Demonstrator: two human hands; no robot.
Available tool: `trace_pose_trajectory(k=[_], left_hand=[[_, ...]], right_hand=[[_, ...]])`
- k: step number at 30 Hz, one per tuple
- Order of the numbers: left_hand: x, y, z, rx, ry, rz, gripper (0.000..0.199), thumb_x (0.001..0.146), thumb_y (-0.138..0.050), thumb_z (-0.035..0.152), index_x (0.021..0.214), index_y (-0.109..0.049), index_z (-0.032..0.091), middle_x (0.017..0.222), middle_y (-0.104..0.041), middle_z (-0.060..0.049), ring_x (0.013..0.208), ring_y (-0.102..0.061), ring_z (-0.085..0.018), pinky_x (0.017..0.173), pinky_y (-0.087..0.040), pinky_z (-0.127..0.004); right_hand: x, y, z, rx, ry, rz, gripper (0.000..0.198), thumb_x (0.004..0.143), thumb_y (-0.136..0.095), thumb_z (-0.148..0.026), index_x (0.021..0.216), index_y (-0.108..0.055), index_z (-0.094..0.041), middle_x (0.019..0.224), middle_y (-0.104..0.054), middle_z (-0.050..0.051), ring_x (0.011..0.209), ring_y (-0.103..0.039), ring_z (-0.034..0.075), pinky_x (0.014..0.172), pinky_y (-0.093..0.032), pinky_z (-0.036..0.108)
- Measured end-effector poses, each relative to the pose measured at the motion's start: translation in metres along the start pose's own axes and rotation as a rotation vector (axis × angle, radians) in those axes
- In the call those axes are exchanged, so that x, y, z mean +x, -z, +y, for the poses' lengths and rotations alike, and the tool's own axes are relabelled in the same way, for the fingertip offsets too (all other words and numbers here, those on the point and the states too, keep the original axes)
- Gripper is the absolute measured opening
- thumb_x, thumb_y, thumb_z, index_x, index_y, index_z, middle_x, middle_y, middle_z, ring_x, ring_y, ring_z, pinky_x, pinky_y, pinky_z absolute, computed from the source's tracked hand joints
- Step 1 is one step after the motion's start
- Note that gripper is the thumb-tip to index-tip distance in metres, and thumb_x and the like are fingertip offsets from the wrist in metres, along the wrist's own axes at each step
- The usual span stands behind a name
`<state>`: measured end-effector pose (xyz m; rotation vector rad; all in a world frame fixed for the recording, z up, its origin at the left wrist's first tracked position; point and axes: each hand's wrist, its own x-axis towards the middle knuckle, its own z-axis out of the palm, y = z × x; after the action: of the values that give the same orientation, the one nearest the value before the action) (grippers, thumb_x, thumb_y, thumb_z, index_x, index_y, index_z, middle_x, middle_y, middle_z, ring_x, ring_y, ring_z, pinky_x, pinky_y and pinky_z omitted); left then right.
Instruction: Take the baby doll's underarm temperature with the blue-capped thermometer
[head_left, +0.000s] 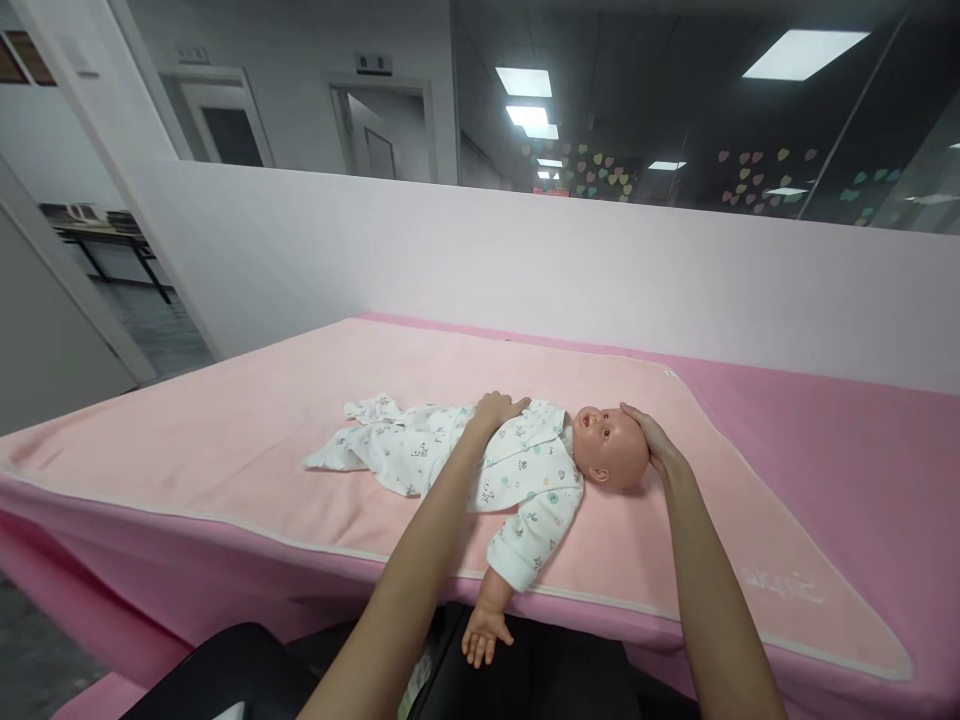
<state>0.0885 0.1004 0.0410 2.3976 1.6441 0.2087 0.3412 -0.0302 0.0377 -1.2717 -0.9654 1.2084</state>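
Pink counter [847, 450] is backed by a wall [525, 255]; on its mat [232, 410] a doll [525, 465] is laid, one arm over the front edge, room past its feet. Head is cupped by the open right grip [651, 436], torso touched by the left grip [496, 411], closure unclear.

A bald baby doll [517, 465] lies on its back on the peach blanket [247, 430], head [626, 455] at 3 o'clock from its body and legs [397, 455] trailing flat towards 9. It wears a loose white printed outfit [525, 490] with long sleeves. From the shoulder, its near arm [536, 540] stretches towards 7 o'clock, bare hand [487, 635] beyond the blanket's edge, palm showing, fingers spread.
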Motion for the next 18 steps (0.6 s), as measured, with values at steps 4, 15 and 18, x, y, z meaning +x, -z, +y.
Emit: trace_pose_trajectory(k=[4,15,18], left_hand=[[-0.002,0.002,0.001,0.014,-0.004,-0.049,0.067,0.08,-0.02,0.062,0.096,-0.063,0.013,0.104,-0.063,-0.015,0.1,-0.056,-0.029,0.086,-0.039,-0.037],[-0.003,0.004,0.001,-0.002,0.009,-0.07,0.066,0.079,-0.019,0.063,0.101,-0.059,0.015,0.11,-0.061,-0.014,0.1,-0.057,-0.028,0.082,-0.041,-0.035],[-0.002,0.002,-0.001,0.0,0.002,-0.06,0.066,0.079,-0.017,0.063,0.096,-0.06,0.016,0.107,-0.063,-0.013,0.098,-0.057,-0.027,0.082,-0.041,-0.035]], right_hand=[[-0.004,-0.001,0.009,0.107,-0.097,0.018,0.041,0.076,-0.047,-0.049,0.09,-0.066,-0.016,0.086,-0.07,0.008,0.086,-0.064,0.024,0.077,-0.05,0.033],[0.009,0.011,0.032,-0.044,-0.022,0.135,0.035,0.071,-0.046,-0.045,0.077,-0.068,-0.018,0.083,-0.069,0.011,0.082,-0.063,0.027,0.068,-0.051,0.039],[0.011,0.015,0.027,-0.055,0.15,0.44,0.031,0.068,-0.049,-0.043,0.083,-0.065,-0.02,0.09,-0.067,0.008,0.089,-0.06,0.025,0.072,-0.05,0.036]])
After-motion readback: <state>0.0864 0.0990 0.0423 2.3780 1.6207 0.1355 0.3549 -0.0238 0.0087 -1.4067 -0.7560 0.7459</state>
